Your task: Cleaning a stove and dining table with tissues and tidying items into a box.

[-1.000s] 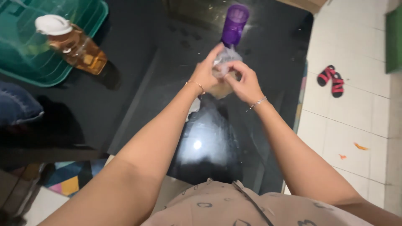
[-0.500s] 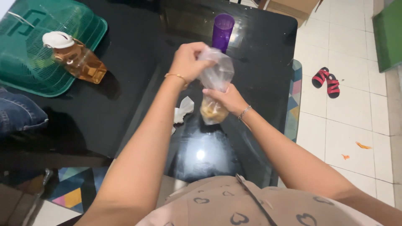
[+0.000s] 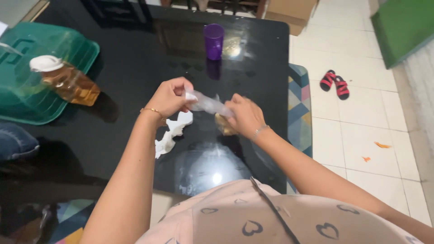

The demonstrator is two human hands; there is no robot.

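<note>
Both hands are lower now than half a second ago, and the clear plastic bag [image 3: 209, 104], which was hanging upright between them, is now being stretched nearly level above the black glossy bench [image 3: 126, 68].

At the upper left of the frame, a green plastic mesh cover [image 3: 27, 104] is lying on the bench, with a clear bottle of amber liquid with a white cap [image 3: 65, 81] lying tilted against it. Lower, at the left edge, a piece of blue denim [image 3: 16, 142] is showing.

Left of centre, the left hand [image 3: 171, 96] is pinching one end of the bag, its fingers [image 3: 183, 92] closed on the plastic. Just below it, a crumpled white tissue [image 3: 172, 133] is lying on the bench.

At upper centre, a purple plastic cup [image 3: 213, 40] is standing upright, well apart from the hands.

Right of centre, the right hand [image 3: 244, 116] is gripping the other end of the bag, fingers closed, where yellowish-brown contents [image 3: 222, 125] are gathered just beneath the palm.

At the right of the frame, a pair of red and black sandals [image 3: 334, 83] is lying on the white tiled floor [image 3: 361, 131].
</note>
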